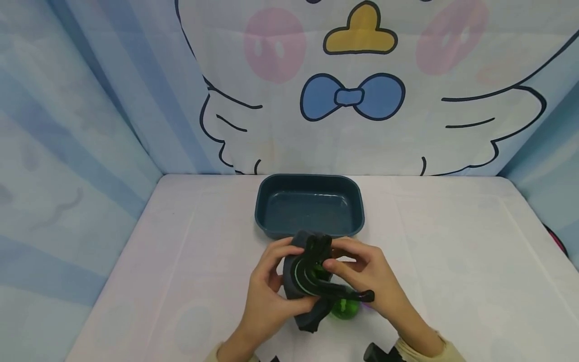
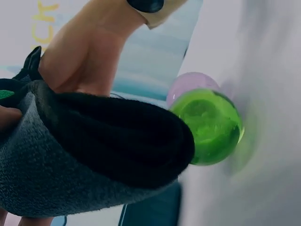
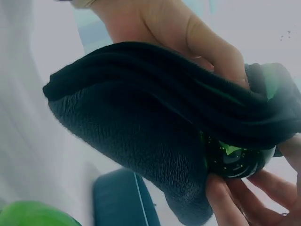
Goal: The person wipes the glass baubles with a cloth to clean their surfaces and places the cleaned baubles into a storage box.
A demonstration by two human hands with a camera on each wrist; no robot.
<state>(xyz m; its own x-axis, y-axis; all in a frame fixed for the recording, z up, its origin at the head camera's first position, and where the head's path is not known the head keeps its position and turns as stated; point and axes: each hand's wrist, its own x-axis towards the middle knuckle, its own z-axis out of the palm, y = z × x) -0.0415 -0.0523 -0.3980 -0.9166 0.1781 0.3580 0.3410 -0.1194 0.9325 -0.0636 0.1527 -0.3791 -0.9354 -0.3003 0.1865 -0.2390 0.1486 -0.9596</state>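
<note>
We cannot make out what the dark grey fleece pouch (image 1: 304,281) wraps: only a glossy green-and-black piece shows inside. Our left hand (image 1: 267,291) curls round its side, our right hand (image 1: 366,274) pinches its black folded edge, just above the white counter (image 1: 452,261). A green translucent ball (image 1: 345,307) is half hidden beneath; a dark blue plastic tray (image 1: 309,203) sits behind

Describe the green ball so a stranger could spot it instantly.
Start at the dark teal rectangular tray mid-table, then come toward the person's two hands holding dark fabric. Just beneath the right hand sits the translucent green ball; its glossy bright green sets it apart from the paler pink ball beside it.
</note>
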